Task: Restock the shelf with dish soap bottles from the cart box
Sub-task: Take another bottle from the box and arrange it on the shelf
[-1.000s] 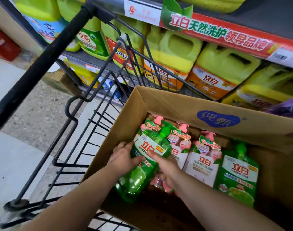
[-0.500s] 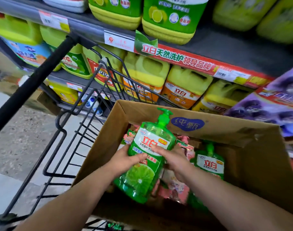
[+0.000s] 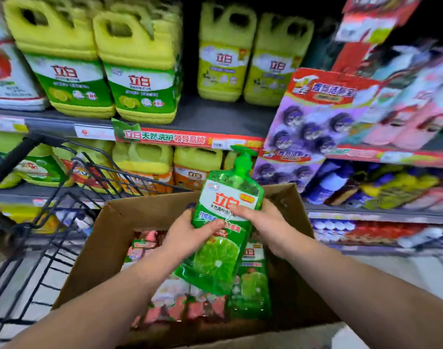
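Note:
A green pump bottle of dish soap [image 3: 224, 222] with a lime on its label is held upright above the open cardboard box [image 3: 145, 212]. My left hand [image 3: 187, 235] grips its left side, thumb across the label. My right hand [image 3: 263, 224] grips its right side from behind. Inside the box lie pink bottles [image 3: 170, 301] and another green bottle [image 3: 253, 285]. The shelf [image 3: 215, 119] ahead carries large yellow jugs [image 3: 137, 69], with a bare patch of board in front of the right-hand jugs.
The box sits in a black wire cart [image 3: 51, 197] whose handle bar runs up the left. A purple and red printed carton [image 3: 313, 117] stands at the shelf's right, close beside the bottle's pump. Lower shelves hold more yellow jugs [image 3: 197, 167] and blurred packs at right.
Both hands have lifted the green bottle out of the box, up and to the right. The view has tilted up, showing more of the shelves.

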